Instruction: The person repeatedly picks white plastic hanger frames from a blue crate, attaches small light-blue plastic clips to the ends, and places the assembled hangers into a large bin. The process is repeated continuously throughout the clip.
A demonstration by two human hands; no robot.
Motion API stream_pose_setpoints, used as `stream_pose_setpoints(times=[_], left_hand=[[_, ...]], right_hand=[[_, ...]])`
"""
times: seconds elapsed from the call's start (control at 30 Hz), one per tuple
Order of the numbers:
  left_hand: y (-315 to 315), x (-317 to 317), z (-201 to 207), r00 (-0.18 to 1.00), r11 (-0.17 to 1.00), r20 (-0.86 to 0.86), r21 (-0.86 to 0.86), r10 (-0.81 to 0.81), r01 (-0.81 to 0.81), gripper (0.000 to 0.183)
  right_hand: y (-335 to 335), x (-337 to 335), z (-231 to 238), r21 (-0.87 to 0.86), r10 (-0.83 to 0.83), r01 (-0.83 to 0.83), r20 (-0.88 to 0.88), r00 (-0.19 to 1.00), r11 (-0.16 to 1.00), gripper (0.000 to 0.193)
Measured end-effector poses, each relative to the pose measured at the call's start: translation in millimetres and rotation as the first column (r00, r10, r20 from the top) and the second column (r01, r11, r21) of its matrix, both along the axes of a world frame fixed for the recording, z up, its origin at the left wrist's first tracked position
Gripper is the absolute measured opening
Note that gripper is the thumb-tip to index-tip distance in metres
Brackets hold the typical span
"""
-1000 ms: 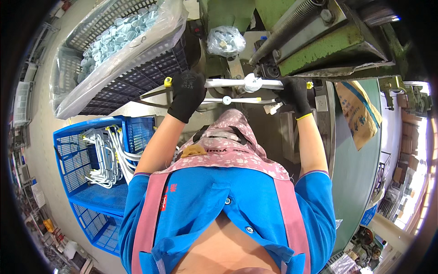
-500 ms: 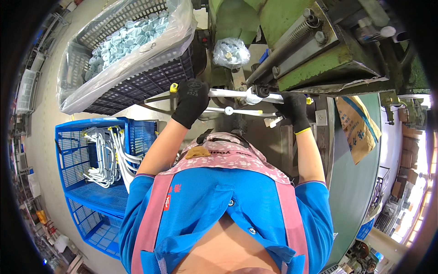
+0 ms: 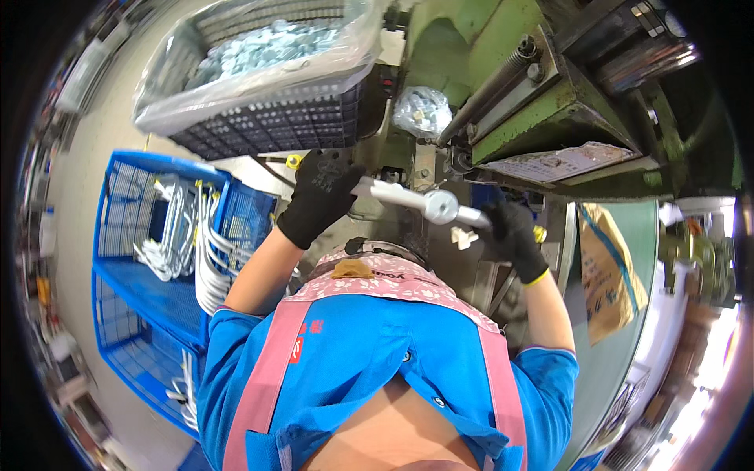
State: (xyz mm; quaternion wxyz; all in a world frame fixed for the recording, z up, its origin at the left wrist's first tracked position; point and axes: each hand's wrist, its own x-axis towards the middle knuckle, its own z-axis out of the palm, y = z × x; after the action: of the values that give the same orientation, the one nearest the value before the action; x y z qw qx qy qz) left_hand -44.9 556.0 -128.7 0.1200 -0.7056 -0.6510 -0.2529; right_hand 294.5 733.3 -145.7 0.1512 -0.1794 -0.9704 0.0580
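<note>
Grasping the seemingly stiff, light tube, the left hand and right hand are holding near its ends, likely the best places.

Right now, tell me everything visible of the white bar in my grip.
The white bar is slim and straight, perhaps coated metal, with a round pale disc near its middle. The black-gloved left grip and right grip clasp it near its ends, a yellow tip showing past each. It slants down rightward, between pink apron and green machine.
</note>
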Motion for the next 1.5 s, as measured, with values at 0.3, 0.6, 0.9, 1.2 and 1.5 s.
stream_pose_setpoints(times=[0.3,0.6,0.9,1.2,1.5], left_hand=[[-85.5,89.5,-15.8,0.929,0.927,-0.093,-0.082,0.359,-0.366,0.039],[-181.5,223.9,3.3,0.423,0.415,0.009,0.184,0.906,-0.891,0.044],[-242.7,361.0,-27.0,0.369,0.438,0.688,0.083,0.625,-0.895,0.104],[-463.1,494.6,25.3,-0.382,-0.463,0.647,-0.05,0.66,-0.885,0.026],[-540.1,615.7,119.0,-0.485,-0.56,0.673,-0.126,0.558,-0.819,0.024]], right_hand=[[-23.1,-20.1,-28.6,-0.834,0.485,-0.26,0.01,0.874,0.486,0.03],[-104.2,-60.7,-13.9,-0.992,0.85,0.11,0.105,0.516,0.057,0.029],[-291.8,-84.2,48.0,-0.864,0.61,-0.474,-0.469,0.639,-0.168,0.022],[-530.8,7.2,84.2,-0.286,0.778,-0.793,-0.529,-0.338,-0.538,0.07],[-546.0,-113.3,85.0,-0.329,0.322,-0.922,-0.867,0.381,0.203,0.045]])
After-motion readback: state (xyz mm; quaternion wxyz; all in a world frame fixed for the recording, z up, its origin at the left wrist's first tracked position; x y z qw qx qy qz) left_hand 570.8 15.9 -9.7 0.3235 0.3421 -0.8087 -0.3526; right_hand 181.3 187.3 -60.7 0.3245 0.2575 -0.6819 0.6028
